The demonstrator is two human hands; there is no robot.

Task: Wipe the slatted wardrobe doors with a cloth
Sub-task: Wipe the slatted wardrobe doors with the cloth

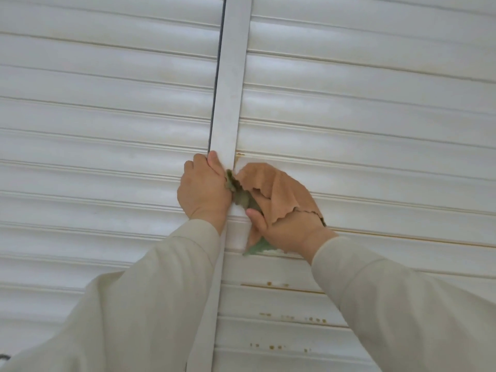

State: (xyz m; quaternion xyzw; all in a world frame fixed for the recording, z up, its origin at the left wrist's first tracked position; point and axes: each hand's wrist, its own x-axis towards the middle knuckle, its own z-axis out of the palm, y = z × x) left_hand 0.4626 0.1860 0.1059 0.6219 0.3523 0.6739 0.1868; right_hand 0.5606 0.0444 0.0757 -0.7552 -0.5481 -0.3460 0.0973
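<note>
A home, close up against a bedroom-style wardrobe.

White-painted slatted wardrobe doors (349, 108) fill the whole view, their horizontal louvres running left and right of a flat white upright stile (230, 89) with a dark gap along its left edge, where the two doors meet. Brownish rust-like specks (271, 347) dot the nearer slats on the right, the wear of lived-in furniture. A tan and green rag-like cloth (279, 189) and cream long sleeves (150, 291) suggest household cleaning.

The cloth (279, 189) hides the right hand's (290, 232) fingers; both sleeves run off the bottom edge.
</note>
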